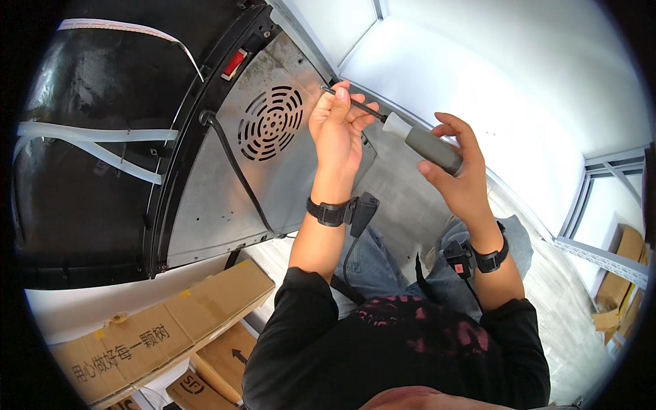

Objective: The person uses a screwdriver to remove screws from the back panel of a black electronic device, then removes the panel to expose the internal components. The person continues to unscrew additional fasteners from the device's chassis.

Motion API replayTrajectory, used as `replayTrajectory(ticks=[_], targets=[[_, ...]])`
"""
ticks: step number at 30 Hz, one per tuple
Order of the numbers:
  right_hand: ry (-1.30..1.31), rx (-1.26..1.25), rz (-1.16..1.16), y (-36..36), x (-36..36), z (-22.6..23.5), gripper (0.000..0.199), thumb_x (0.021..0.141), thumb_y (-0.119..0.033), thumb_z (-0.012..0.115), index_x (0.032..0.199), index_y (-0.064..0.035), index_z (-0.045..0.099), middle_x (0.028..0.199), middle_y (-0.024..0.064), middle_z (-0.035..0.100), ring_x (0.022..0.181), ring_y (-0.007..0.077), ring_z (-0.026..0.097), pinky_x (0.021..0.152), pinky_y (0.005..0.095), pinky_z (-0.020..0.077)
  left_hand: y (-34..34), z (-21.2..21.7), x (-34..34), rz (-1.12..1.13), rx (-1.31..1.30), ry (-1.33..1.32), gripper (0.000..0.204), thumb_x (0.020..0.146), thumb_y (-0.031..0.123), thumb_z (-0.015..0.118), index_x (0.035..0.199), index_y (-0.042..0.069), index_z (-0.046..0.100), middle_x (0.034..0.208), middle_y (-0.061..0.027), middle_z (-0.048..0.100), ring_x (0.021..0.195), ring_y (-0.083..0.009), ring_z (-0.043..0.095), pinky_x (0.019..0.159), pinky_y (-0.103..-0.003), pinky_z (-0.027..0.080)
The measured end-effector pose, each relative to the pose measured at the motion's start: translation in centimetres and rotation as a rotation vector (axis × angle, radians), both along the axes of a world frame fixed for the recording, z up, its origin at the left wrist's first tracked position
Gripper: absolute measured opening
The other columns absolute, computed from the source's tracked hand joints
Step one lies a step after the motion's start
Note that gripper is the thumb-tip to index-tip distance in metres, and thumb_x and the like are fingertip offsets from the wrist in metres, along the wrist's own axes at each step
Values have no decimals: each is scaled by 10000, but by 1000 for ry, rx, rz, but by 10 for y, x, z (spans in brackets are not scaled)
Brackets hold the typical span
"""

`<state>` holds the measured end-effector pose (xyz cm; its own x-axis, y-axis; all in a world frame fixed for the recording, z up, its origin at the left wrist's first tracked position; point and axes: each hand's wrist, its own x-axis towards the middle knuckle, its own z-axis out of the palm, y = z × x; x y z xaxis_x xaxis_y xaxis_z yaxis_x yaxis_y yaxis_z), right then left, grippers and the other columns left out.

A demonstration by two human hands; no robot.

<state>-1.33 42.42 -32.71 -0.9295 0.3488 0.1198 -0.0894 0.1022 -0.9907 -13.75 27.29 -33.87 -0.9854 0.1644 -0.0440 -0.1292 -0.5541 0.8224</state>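
A screwdriver (432, 145) with a grey and white handle and a dark shaft lies slantwise, its tip toward the metal panel (205, 229). My right hand (468, 160) curls its thumb and fingers loosely round the handle. Close to the tip, my left hand (335, 133) pinches the shaft, its other fingers bent beside it. The tip is by the panel's upper right edge; whether it sits on a screw is too small to tell. Slots form a round vent (273, 123) in the panel, left of my left hand.
The panel belongs to a black machine (82, 75) with a red switch (234, 63), a black cable (239, 171) and pale flat strips (102, 131). Cardboard boxes (212, 301) stand at lower left. White walls and a grey metal frame (601, 258) are on the right.
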Motion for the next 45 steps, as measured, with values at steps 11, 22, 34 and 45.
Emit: replayTrajectory(ticks=[11, 22, 34, 45], targets=[[107, 160, 30, 0, 0, -12, 440, 831, -174, 652, 1222, -83, 473, 852, 43, 547, 641, 87, 511, 551, 230, 427, 2, 11, 3, -36, 22, -66, 301, 951, 183, 499, 1194, 6, 506, 826, -51, 624, 719, -191, 651, 547, -232, 517], [-41, 117, 15, 5, 3, -6, 508, 674, -12, 746, 1135, -81, 543, 937, 35, 540, 911, 142, 515, 763, 287, 445, 2, 16, 6, -50, -14, -88, 269, 966, 196, 469, 1143, -1, 515, 862, -76, 629, 729, -199, 654, 571, -268, 533], [-232, -256, 190, 9, 4, 2, 437, 745, -63, 677, 1153, -58, 521, 918, 26, 517, 825, 113, 497, 646, 238, 446, -1, 11, 5, -44, -21, -75, 275, 970, 184, 431, 1152, -2, 521, 892, -91, 621, 756, -228, 654, 637, -322, 560], [-38, 125, 64, 7, 4, -7, 431, 622, 69, 672, 1019, -82, 605, 934, 2, 507, 868, 129, 468, 798, 259, 401, -6, 6, 3, -141, 69, -17, 364, 957, 166, 388, 1251, -41, 447, 1076, -202, 620, 898, -329, 655, 740, -400, 574]])
